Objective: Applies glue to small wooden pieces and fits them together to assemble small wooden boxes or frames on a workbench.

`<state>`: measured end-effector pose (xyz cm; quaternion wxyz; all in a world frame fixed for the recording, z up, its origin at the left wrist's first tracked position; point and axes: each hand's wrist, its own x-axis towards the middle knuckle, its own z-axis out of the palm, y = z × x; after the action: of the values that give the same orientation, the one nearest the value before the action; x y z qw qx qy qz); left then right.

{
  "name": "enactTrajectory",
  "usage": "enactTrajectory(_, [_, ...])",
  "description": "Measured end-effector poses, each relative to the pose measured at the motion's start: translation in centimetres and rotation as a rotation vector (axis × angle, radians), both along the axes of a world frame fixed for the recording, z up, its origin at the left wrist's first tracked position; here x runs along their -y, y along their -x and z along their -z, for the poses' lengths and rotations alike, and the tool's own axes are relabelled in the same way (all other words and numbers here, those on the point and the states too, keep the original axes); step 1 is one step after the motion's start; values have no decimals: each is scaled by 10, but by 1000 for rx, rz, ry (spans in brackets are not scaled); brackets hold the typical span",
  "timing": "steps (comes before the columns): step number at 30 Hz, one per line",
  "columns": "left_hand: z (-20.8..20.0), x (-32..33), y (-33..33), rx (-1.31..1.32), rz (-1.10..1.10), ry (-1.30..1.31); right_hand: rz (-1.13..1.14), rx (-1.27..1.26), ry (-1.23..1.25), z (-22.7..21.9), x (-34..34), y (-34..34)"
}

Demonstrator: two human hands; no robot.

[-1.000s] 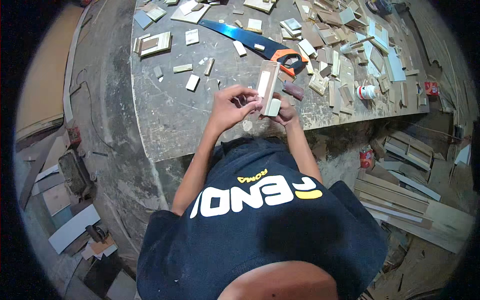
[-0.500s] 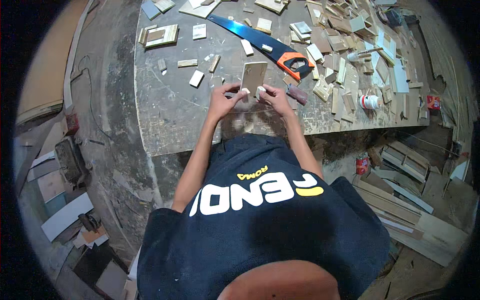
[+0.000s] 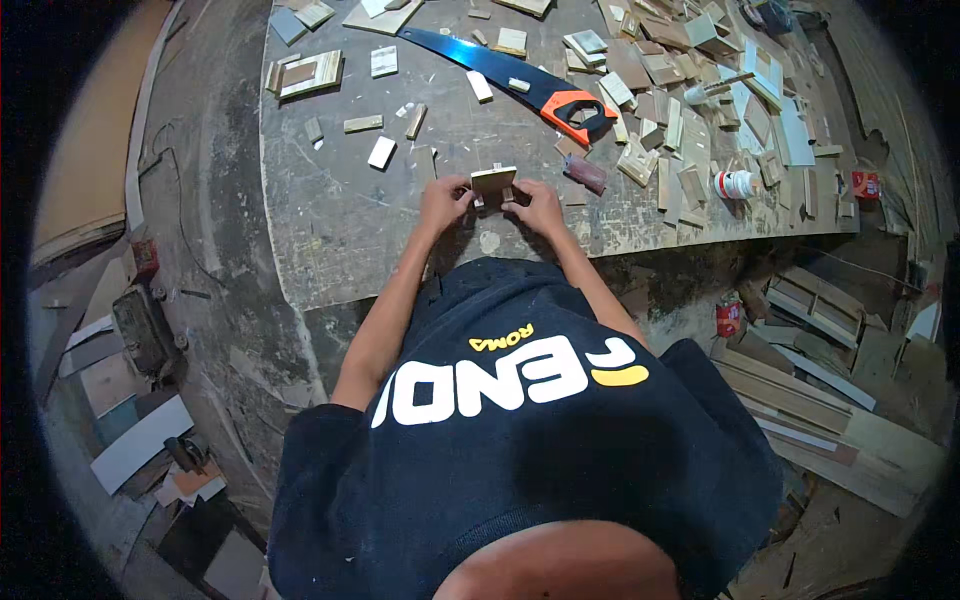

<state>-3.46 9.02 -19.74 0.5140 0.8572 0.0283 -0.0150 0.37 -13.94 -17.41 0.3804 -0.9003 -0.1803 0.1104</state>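
Observation:
A small wooden panel (image 3: 493, 181) stands upright near the table's front edge, between my two hands. My left hand (image 3: 443, 206) is closed at its left side, thumb and fingers pinching a small pale wooden block (image 3: 479, 203) low against the panel. On the other side, my right hand (image 3: 539, 208) pinches a second small wooden block (image 3: 507, 195) near the panel's lower right. A bit of pale wood shows just behind the panel's top edge. The fingertips partly hide both blocks, so their exact contact with the panel cannot be made out.
Beyond my hands lies a handsaw (image 3: 560, 105) with an orange and black handle. A dark reddish block (image 3: 584, 173) rests right of my right hand. Farther right are a white bottle (image 3: 735, 185) and many wood offcuts. Small wood pieces (image 3: 382, 152) lie to the left.
Both hands have lowered the panel and blocks toward the tabletop and slightly nearer me. The panel's top edge now faces up more. The whole view has shifted slightly.

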Motion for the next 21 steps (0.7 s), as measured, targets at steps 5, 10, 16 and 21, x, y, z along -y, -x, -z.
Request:
enactTrajectory(5, [-8, 4, 4, 31, 6, -79, 127, 27, -4, -1, 21, 3])
enactTrajectory(10, [-9, 6, 14, 144, 6, -182, 382, 258, 151, -10, 64, 6])
enactTrajectory(16, [-4, 17, 13, 72, -70, -68, 415, 197, 204, 4, 95, 19])
enactTrajectory(21, [-1, 20, 17, 46, -85, -122, 406, 206, 221, -3, 82, 18])
